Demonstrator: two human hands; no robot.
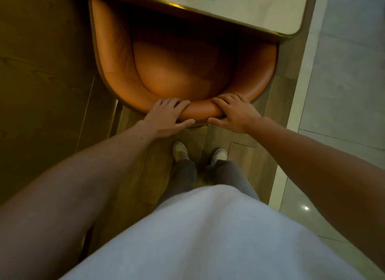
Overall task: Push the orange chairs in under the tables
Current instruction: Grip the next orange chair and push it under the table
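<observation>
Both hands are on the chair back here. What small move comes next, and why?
Probably a short, straight push forward. The left hand and right hand both grip the backrest top of the orange chair, and only the front of its seat sits under the table; most of the seat is uncovered, so it likely has room to slide in further.

- The orange chair (179,71), a rounded leather tub seat, stood upright, its front tucked under the table, its backrest nearest.
- The table (260,10), pale-topped with a golden rim, lay far, overhanging the seat.
</observation>
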